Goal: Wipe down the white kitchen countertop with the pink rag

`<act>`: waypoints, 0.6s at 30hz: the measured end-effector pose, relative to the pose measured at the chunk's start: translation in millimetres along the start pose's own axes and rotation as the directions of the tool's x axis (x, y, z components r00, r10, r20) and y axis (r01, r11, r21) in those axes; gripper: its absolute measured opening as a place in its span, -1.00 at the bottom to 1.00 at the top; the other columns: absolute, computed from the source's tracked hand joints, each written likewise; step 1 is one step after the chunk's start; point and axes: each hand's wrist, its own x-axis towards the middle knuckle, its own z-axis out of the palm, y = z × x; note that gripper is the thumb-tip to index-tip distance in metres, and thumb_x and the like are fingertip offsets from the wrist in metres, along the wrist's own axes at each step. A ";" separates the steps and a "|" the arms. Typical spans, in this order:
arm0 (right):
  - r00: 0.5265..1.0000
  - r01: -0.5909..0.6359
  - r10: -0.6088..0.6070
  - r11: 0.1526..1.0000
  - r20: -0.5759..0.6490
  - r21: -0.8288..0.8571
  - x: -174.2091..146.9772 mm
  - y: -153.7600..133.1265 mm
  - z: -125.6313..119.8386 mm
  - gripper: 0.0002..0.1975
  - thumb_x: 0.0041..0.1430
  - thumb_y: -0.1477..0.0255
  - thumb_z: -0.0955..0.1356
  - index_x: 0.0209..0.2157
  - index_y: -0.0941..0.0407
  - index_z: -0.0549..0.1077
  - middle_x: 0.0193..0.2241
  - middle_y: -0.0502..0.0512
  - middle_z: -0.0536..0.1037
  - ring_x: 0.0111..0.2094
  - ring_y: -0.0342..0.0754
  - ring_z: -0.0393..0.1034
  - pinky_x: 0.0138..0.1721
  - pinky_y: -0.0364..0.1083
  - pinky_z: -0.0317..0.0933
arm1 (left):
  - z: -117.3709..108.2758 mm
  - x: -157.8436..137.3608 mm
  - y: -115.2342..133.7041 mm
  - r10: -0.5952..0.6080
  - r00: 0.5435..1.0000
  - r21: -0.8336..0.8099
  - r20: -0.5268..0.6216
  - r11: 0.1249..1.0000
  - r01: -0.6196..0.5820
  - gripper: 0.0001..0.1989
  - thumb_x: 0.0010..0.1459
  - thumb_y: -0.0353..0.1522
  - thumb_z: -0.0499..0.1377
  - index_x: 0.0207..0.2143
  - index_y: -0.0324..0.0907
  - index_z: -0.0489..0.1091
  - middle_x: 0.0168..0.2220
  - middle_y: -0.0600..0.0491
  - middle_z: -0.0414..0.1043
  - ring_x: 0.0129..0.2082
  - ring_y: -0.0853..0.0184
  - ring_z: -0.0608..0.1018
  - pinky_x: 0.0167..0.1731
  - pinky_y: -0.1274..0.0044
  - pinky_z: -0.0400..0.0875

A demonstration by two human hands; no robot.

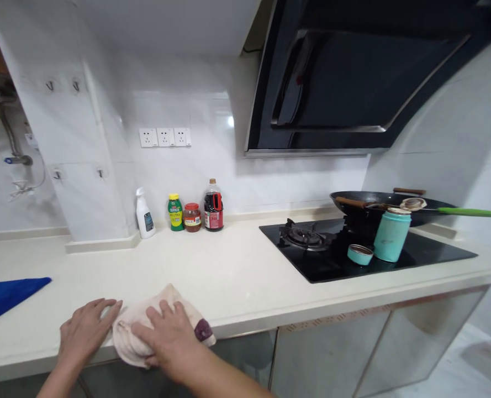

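A folded pale pink cloth [129,320] with a dark purple patch at one corner lies at the counter's front edge, part of it hanging over. My right hand [173,337] presses down on this cloth, fingers spread over the top and the thumb low at its near side. Just left of it, my left hand [83,331] rests at the counter edge, thumb apart from the bent fingers and nothing visible in it. Its fingertips come close to the cloth's left side; whether they touch it I cannot tell.
On the pale counter [237,265] stand a white spray bottle [146,215], a green bottle [175,213], a red-lidded jar [193,218] and a dark sauce bottle [214,207]. The black gas stove [315,262] bears a wok [361,199] and turquoise canister [392,237]. Blue cloth [9,296] lies left.
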 end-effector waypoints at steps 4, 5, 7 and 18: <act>0.999 -0.044 0.043 0.998 0.023 0.045 -58.0 48.6 7.4 -0.16 0.29 -0.11 0.43 0.42 -0.35 -0.05 0.40 -0.16 0.10 0.34 0.11 0.10 0.28 0.19 0.16 | 3.3 2.7 -2.2 0.017 1.000 0.018 -0.024 1.000 -0.016 -0.45 0.29 -0.01 -0.01 0.01 -0.09 0.60 0.24 -0.17 0.45 0.23 -0.20 0.42 0.19 -0.01 0.27; 0.996 -0.075 0.072 0.995 0.048 0.067 -76.5 64.1 10.0 -0.13 0.26 -0.10 0.46 0.42 -0.37 -0.04 0.41 -0.13 0.09 0.35 0.17 0.08 0.28 0.23 0.15 | 4.6 3.2 -2.8 0.023 0.999 0.020 -0.029 1.000 -0.022 -0.46 0.29 -0.01 -0.01 0.00 -0.08 0.61 0.23 -0.16 0.45 0.22 -0.20 0.43 0.18 -0.02 0.28; 0.983 -0.163 0.155 0.984 0.099 0.076 -117.3 97.5 13.4 -0.05 0.15 0.00 0.55 0.41 -0.38 0.02 0.41 -0.05 0.09 0.36 0.26 0.04 0.28 0.29 0.13 | 6.3 3.3 -3.1 0.026 0.999 0.019 -0.039 1.000 -0.025 -0.47 0.29 -0.01 -0.01 -0.01 -0.07 0.61 0.23 -0.15 0.45 0.23 -0.18 0.42 0.18 -0.01 0.28; 0.890 -0.450 0.455 0.886 0.027 -0.115 -336.1 294.0 2.5 -0.31 0.13 0.11 0.45 0.28 -0.06 0.40 0.35 0.15 0.20 0.38 0.27 -0.04 0.32 0.29 0.02 | -1.4 -6.9 11.7 -0.002 1.000 0.061 -0.013 0.998 0.003 -0.46 0.32 -0.03 -0.06 0.02 -0.08 0.59 0.24 -0.12 0.45 0.25 -0.11 0.41 0.21 0.05 0.25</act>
